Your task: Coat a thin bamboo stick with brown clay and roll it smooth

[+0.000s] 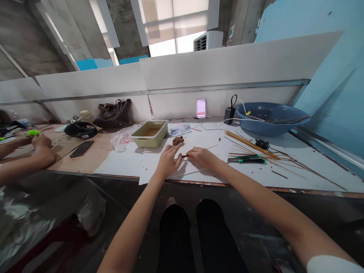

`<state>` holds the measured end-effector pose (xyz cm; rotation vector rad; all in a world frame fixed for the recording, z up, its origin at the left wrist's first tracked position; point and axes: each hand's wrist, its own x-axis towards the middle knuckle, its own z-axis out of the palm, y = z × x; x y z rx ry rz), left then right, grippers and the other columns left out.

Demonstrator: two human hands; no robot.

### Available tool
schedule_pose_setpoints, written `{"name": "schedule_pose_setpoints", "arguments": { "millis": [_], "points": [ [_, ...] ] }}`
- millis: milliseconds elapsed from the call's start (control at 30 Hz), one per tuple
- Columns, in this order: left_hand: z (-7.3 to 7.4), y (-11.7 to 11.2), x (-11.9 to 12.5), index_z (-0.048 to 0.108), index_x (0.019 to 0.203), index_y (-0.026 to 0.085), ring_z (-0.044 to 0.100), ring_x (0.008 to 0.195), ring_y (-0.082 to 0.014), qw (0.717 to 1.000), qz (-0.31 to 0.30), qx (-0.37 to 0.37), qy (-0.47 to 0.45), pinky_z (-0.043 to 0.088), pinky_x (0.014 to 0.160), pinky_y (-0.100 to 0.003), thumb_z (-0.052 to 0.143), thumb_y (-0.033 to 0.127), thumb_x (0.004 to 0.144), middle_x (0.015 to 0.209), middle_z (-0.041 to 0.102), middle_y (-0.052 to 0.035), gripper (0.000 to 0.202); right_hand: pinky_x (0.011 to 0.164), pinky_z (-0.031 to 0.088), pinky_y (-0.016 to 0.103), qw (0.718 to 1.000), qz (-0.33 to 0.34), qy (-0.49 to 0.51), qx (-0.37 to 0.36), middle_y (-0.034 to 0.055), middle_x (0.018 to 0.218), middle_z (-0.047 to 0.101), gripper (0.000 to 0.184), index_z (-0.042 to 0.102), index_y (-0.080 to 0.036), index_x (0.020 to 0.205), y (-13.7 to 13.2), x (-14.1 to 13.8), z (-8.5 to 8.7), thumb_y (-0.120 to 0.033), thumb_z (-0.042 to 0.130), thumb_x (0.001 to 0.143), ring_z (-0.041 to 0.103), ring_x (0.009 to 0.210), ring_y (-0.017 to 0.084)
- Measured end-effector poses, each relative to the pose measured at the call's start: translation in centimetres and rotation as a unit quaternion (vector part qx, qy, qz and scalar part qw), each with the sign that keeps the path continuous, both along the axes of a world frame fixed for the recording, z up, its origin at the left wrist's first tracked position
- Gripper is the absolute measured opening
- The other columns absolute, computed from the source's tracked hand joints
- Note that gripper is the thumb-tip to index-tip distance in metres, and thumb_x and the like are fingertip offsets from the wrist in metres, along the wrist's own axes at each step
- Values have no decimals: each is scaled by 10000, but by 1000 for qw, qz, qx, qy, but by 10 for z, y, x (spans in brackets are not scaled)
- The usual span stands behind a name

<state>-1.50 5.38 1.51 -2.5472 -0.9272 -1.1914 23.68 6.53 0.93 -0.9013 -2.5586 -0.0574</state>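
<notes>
Currently, from the head view: right hand (201,157), its fingers (191,152) pinching a thin wooden stick (184,155) just above a white paper sheet (151,167); left hand (168,161), fingers (176,153) slightly spread, resting on the paper beside the stick's tip. Just ahead lies a brown lump of clay (178,140). Also on the worktop (91,159): yellow plastic tray (149,138), bundled wooden sticks (250,145), blue basin (270,124).
</notes>
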Motion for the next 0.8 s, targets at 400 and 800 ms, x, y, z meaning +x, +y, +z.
{"name": "schedule_pose_setpoints", "arguments": {
  "millis": [400, 800],
  "points": [
    [-6, 1, -5, 698, 1126, 200, 671, 992, -305, 989, 81, 17, -120, 579, 917, -438, 543, 84, 968, 961, 759, -100, 250, 1341, 331, 529, 979, -171, -102, -48, 342, 1710, 454, 704, 462, 84, 1634, -47, -38, -15, -422, 336, 1160, 410, 1643, 391],
    [-7, 1, -8, 685, 1019, 233, 671, 955, -301, 979, 115, 5, -166, 560, 871, -424, 535, 79, 977, 925, 753, -88, 219, 1372, 279, 526, 971, -175, -143, -73, 356, 1752, 348, 784, 372, 117, 1676, -52, -36, -14, -476, 309, 1168, 308, 1688, 387]
  ]
}}
